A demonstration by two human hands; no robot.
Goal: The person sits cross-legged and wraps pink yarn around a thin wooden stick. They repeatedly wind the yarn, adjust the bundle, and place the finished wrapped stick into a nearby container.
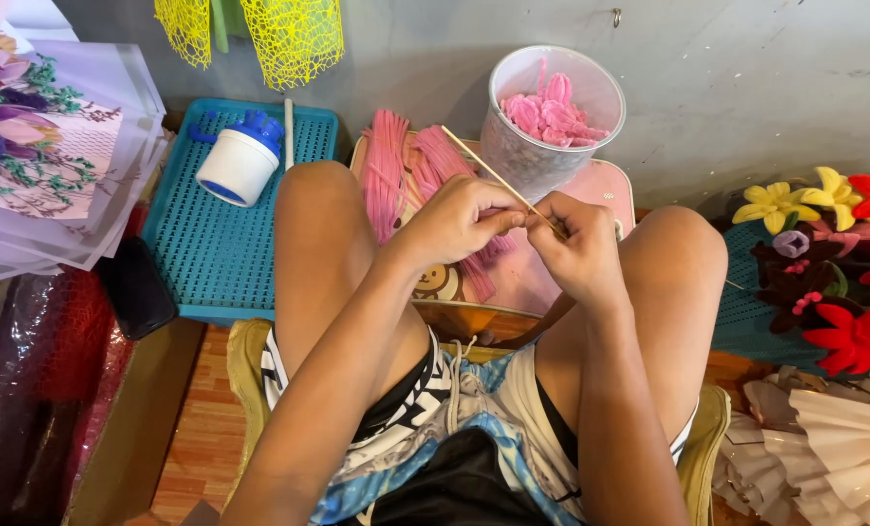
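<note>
Stick: thin pale wooden stick (493, 175), straight and bare along its visible length.
Long axis: runs diagonally, far-left tip up toward the pink strands (388, 170), near-right end down into the hands.
Location: above the knees, in front of the clear cup of pink curled pieces (550, 115).
Left hand (459, 222): fingers pinched tight on the stick.
Right hand (579, 251): fingers closed around the stick's lower end.
Far left: white jar with blue lid (242, 161) on a blue tray (211, 253).

Two hands, left hand (459, 222) and right hand (579, 251), meet at one thin wooden stick (498, 177). There is one clear plastic cup (550, 117), one white jar (241, 162) and one blue perforated tray (222, 244). Two yellow net pieces (259, 34) hang above.
</note>
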